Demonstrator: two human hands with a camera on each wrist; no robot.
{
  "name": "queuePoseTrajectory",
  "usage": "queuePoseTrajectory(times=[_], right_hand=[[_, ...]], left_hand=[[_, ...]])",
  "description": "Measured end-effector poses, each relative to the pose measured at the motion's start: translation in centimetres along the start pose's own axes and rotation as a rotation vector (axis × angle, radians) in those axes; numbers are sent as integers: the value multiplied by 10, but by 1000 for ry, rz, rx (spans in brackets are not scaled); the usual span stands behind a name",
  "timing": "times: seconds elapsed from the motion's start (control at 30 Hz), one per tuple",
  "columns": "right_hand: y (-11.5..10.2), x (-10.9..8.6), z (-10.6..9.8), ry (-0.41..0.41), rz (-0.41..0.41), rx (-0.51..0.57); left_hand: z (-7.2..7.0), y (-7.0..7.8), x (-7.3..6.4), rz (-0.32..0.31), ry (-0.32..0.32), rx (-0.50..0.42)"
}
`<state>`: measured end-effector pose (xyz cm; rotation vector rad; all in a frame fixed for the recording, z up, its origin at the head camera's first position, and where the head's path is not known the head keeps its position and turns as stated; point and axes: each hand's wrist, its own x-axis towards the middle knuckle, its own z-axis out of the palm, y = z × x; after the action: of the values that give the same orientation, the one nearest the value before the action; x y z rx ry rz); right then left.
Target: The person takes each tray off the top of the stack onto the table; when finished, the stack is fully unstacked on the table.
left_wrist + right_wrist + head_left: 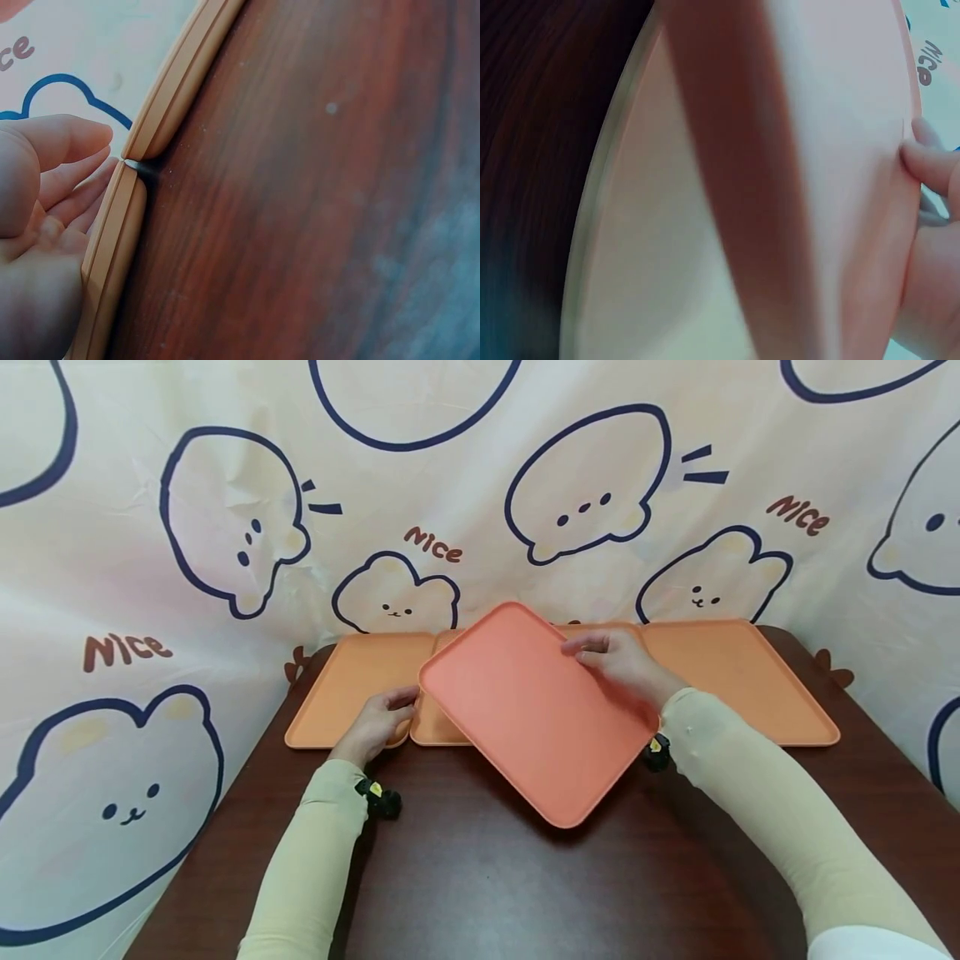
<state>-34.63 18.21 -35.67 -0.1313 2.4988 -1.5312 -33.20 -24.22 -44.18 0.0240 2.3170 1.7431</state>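
A coral-pink tray [532, 718] hangs turned at an angle above the table, its near corner pointing toward me. My right hand [622, 664] grips its upper right edge, thumb on the inner face in the right wrist view. Over the near right corner of the left orange tray [367, 672] is my left hand [375, 722], its fingers relaxed with nothing held. In the left wrist view its fingertips come close to the seam between two tray rims. The coral tray covers much of the middle orange tray [438, 728].
A third orange tray [735, 681] lies at the right end of the row along the back of the dark brown wooden table [465, 877]. Behind it hangs a cream cloth [480, 493] with bear drawings, which also lines both sides.
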Motion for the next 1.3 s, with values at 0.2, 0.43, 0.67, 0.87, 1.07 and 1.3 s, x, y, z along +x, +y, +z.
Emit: queuePoseTrajectory(times=[0.2,0.43,0.67,0.87,1.07,1.3], right_hand=[[1,-4,-3,-90,-69,-65],[-1,-7,-1,-145,-88,-91],[-4,-11,1,-169,-166,-149],[-8,-16,-1,-243,-230,-169],[-15,-17,-3,-357,-291,-234],[-13,-20,3,-496,-337,-313]], left_hand=[[0,-1,0,21,-8,-29],[1,0,-1,9,-13,-31],[1,2,-1,1,-15,-10],[1,3,-1,29,-20,-2],[-2,3,-1,41,-27,8],[-2,1,-1,11,-35,4]])
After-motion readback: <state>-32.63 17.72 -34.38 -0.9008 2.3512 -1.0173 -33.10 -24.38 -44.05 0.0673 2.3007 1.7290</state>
